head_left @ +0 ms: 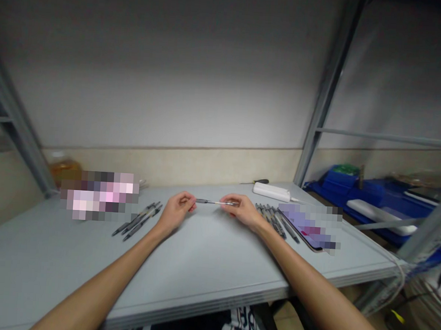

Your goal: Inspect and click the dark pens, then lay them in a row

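Both my hands are raised a little above the middle of the desk, with a slim pen [208,202] stretched level between them. My left hand [178,208] pinches its dark grey end. The fingers of my right hand [241,209] are closed around the other end, which looks clear and silvery. A thin, pale stretch shows between the two ends; whether the parts are joined I cannot tell. Left of my left hand lie several grey pens [139,221], side by side at a slant. Another group of similar pens [273,220] lies just right of my right hand.
A phone [306,227], partly blurred out, lies beyond the right-hand pens. Behind it are a white power strip [271,192] with a cable and a screwdriver [260,181]. A pixelated pink item [102,197] sits at the left back. Metal posts [327,92] frame the desk [199,263].
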Demonstrator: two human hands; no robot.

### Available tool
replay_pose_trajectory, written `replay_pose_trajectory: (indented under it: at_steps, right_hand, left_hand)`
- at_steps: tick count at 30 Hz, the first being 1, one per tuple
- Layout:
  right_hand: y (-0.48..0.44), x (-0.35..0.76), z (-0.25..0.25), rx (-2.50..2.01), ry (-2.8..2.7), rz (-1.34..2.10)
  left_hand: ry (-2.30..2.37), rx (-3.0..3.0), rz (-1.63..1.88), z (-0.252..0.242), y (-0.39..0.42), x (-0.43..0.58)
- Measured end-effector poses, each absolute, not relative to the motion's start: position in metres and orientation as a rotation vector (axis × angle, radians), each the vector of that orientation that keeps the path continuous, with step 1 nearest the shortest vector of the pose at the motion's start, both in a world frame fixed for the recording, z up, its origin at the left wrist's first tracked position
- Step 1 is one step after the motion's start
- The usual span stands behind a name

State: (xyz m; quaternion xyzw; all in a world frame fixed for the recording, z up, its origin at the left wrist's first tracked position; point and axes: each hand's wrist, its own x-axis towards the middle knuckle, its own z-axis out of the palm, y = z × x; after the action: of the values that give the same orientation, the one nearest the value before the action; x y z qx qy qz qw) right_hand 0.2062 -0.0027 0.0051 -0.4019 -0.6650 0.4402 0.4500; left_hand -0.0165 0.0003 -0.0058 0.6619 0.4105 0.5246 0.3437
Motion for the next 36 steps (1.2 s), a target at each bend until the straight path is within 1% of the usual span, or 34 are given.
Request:
replay_pose_trajectory:
  at_steps: [5,9,14,17,19,25,28,32,36]
  right_hand:
    - [0.0012,0.2086,0.0035,-1.027,-1.536,1.236]
    - [0.0026,0.2094,0.0034,-0.975,-1.517,1.209]
    - [-0.0006,0.2074,0.0077,-0.868,-1.454,1.161]
    - [-0.0018,0.2065,0.0089,-0.848,-1.438,1.150]
    - [-0.0014,0.2064,0.0085,-0.844,-1.419,1.143]
    - [0.0022,0.2083,0.0070,-0.823,-1.332,1.131]
    - [0.0025,0.2089,0.0077,-0.819,-1.316,1.158]
    - [0.0005,0.2087,0.0094,-0.812,-1.322,1.196]
    - [-0.0016,0.2078,0.0104,-0.796,-1.341,1.188]
  left_hand:
    - [0.994,1.491,1.415,-0.0061,0.0021,-0.0155]
    - [1.006,1.475,1.403,-0.0031,0.0009,-0.0142]
    - [1.196,1.655,1.309,-0.0030,-0.0014,-0.0146]
    - [1.324,1.656,1.260,-0.0061,0.0001,-0.0156]
    - [1.296,1.624,1.260,-0.0065,0.0008,-0.0152]
    - [0.997,1.615,1.370,-0.0014,-0.0027,-0.0121]
    - [1.023,1.710,1.412,-0.0016,-0.0024,-0.0134]
    - [1.104,1.786,1.369,-0.0047,0.0015,-0.0164]
    - [1.169,1.711,1.354,-0.0088,0.0061,-0.0176]
